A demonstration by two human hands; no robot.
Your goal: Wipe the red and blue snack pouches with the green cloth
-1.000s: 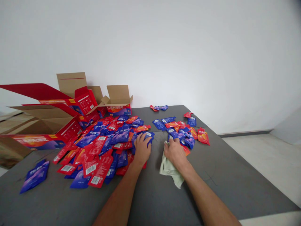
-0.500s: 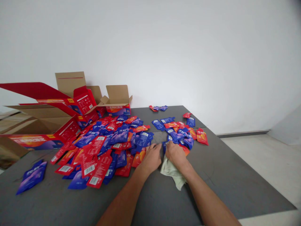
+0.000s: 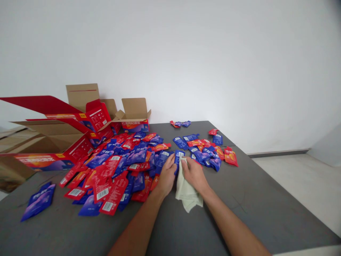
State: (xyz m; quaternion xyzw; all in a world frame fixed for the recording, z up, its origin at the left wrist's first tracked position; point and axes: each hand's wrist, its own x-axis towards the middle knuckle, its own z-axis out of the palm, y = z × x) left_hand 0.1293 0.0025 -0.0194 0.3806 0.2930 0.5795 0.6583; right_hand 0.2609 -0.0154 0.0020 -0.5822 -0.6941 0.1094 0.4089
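My left hand lies at the right edge of a big heap of red and blue sachets, fingers closed on a blue sachet. My right hand is right beside it, gripping a pale green cloth that hangs down onto the grey table. The cloth's top edge touches the blue sachet between both hands. A smaller pile of sachets lies just beyond my right hand.
Opened red and brown cardboard boxes stand at the back left. A few blue sachets lie apart at the near left, a few more at the table's far edge. The table's right edge drops to a light floor.
My left hand drew out of the big heap and came rightward to meet the right hand, taking a blue sachet. The right hand shifted left with the cloth, away from the small pile.
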